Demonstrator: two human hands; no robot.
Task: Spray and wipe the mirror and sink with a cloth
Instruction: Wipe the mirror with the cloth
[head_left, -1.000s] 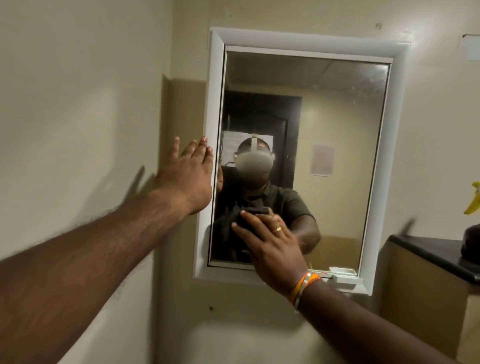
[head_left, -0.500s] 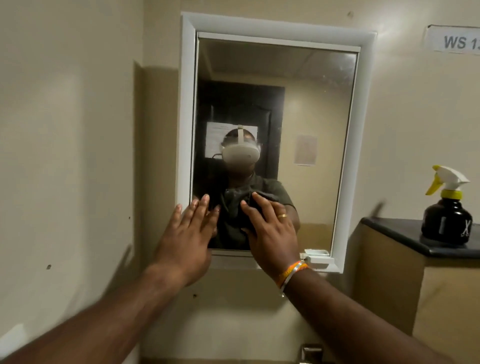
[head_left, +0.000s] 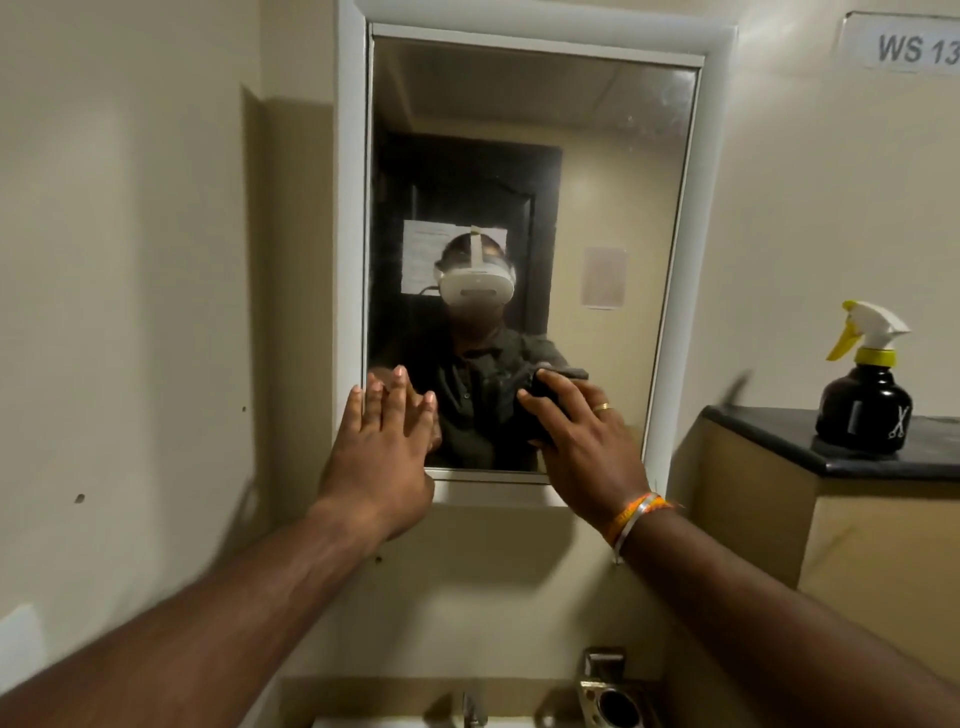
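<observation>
At lower centre, the right hand presses the dark cloth flat-fingered to wipe the mirror, while the left hand, fingers straight, braces the frame.

Both hands crowd the mirror's lower glass; its upper glass lies open.

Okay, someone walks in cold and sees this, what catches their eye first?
Two hands on the white-framed mirror: the left hand flat at its lower left corner, the right hand pressing a dark cloth on the lower glass. A black spray bottle stands on the dark ledge at right.
</observation>
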